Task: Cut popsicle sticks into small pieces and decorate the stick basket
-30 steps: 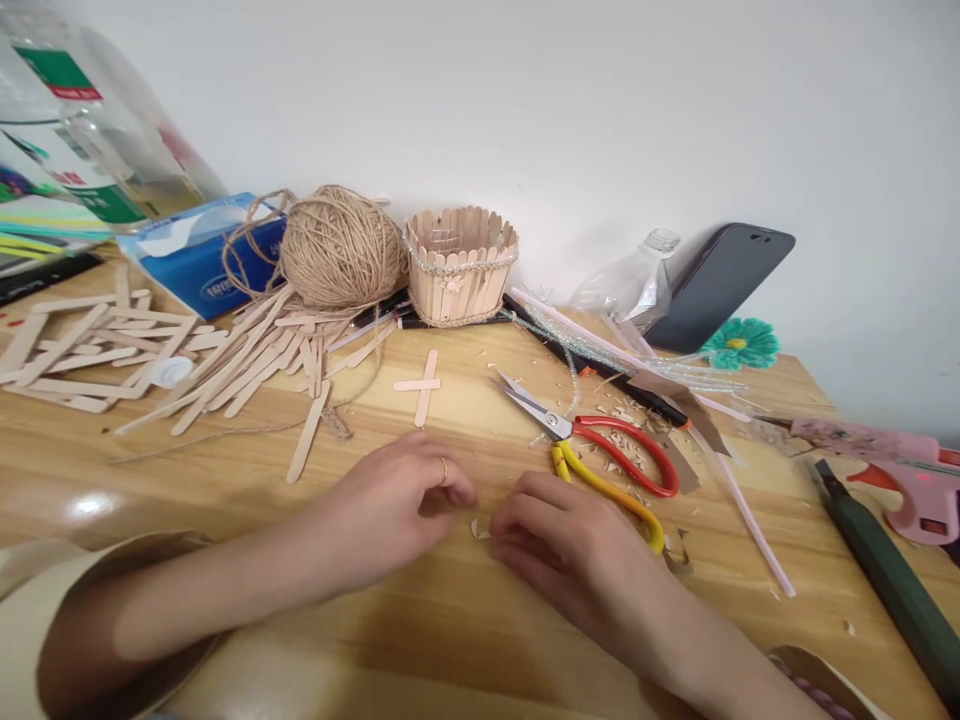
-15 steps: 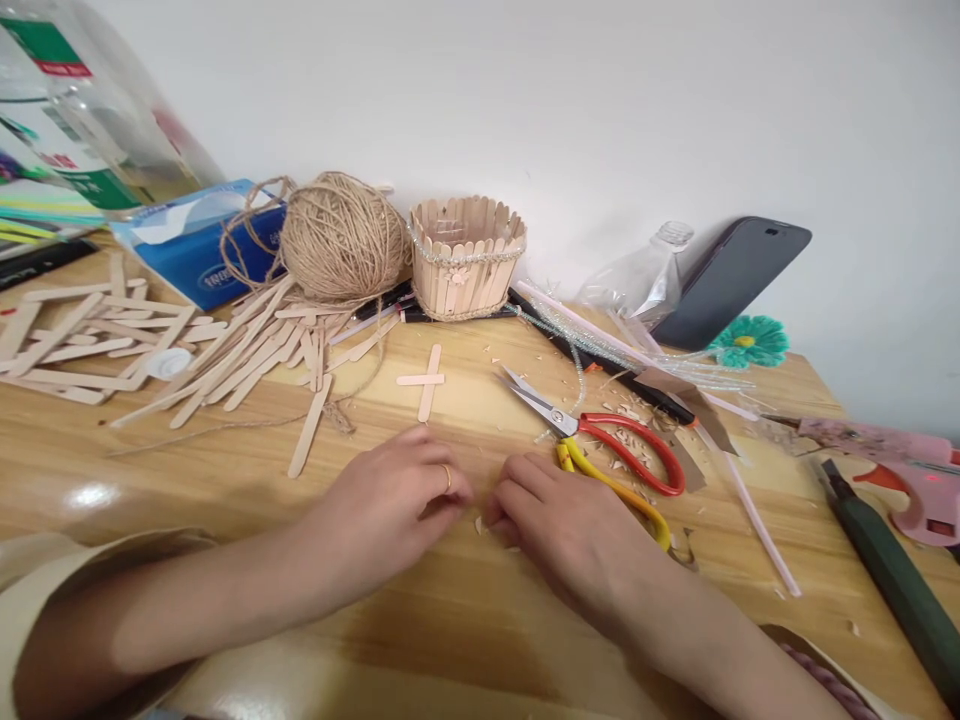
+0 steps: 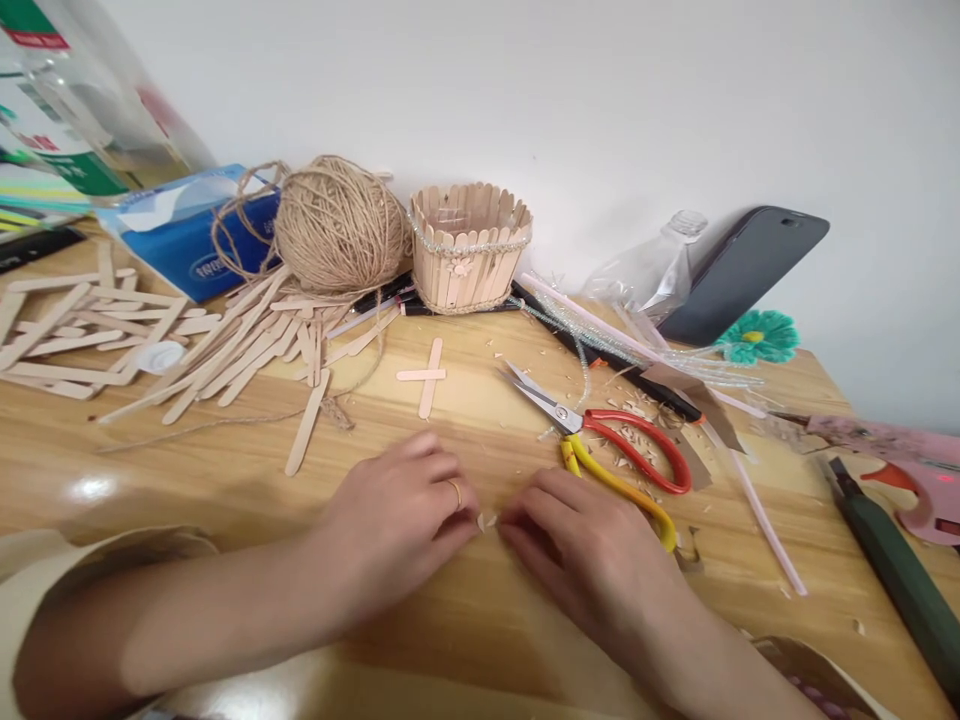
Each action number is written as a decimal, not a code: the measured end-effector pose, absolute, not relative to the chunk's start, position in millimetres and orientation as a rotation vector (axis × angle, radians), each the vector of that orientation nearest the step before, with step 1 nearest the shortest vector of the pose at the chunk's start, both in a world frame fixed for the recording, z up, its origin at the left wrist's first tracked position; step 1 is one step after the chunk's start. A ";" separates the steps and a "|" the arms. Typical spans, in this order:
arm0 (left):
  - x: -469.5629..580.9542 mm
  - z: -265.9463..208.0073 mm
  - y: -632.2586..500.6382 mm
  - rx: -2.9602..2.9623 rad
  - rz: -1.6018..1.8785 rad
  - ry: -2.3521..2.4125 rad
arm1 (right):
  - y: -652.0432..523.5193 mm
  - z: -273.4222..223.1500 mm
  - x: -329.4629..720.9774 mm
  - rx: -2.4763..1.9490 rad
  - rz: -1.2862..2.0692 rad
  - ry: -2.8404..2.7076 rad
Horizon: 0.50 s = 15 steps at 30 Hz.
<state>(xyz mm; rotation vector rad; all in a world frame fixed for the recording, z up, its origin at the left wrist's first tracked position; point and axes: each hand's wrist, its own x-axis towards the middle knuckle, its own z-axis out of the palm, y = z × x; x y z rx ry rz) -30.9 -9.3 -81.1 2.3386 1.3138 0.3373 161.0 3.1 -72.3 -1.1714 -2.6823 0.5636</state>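
My left hand [image 3: 405, 510], with a ring on one finger, rests low over the table, its fingers pinched at a tiny pale wood chip [image 3: 481, 522]. Facing it, my right hand [image 3: 592, 535] is closed too, and a second small wood chip [image 3: 492, 521] shows at its fingertips. A narrow gap separates the hands. Just beyond them lies a cross of two craft sticks [image 3: 425, 376]. Scissors [image 3: 577, 424] with one red and one yellow handle lie beside my right hand, blades apart. A single craft stick [image 3: 307, 424] is beyond my left wrist.
A craft-stick basket [image 3: 469, 260] and a twine ball [image 3: 341, 225] stand by the wall. Loose craft sticks [image 3: 247, 345] and a blue tissue pack [image 3: 191, 245] are left. Right are a phone [image 3: 746, 275], a cut bottle [image 3: 652, 265], a pink glue gun [image 3: 911, 480] and a green-handled cutter [image 3: 892, 570].
Small chips now show at the fingertips of both hands. My right hand has shifted slightly right and down. The view has moved a little; the cross and scissors lie where they were.
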 end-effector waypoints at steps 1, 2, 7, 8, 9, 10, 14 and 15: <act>-30.5 -81.8 -9.8 2.347 0.347 1.314 | 1.8 -74.3 160.0 -1.166 0.561 -2.679; -30.2 -82.7 -10.2 2.354 0.367 1.315 | 0.9 -76.2 158.9 -1.155 0.561 -2.668; -31.1 -87.7 -12.5 2.402 0.487 1.289 | 0.4 -80.6 155.0 -1.098 0.576 -2.603; -31.3 -88.2 -12.8 2.408 0.498 1.285 | 0.5 -80.8 154.9 -1.096 0.584 -2.598; -31.5 -88.3 -13.0 2.412 0.504 1.280 | 0.6 -80.9 154.9 -1.097 0.594 -2.595; -31.6 -88.2 -13.0 2.413 0.509 1.276 | 0.7 -81.1 155.1 -1.099 0.602 -2.591; -31.4 -86.9 -12.0 2.406 0.519 1.260 | 0.4 -82.5 156.1 -1.092 0.627 -2.564; -31.3 -86.6 -11.9 2.403 0.528 1.258 | 0.4 -82.8 156.3 -1.093 0.637 -2.557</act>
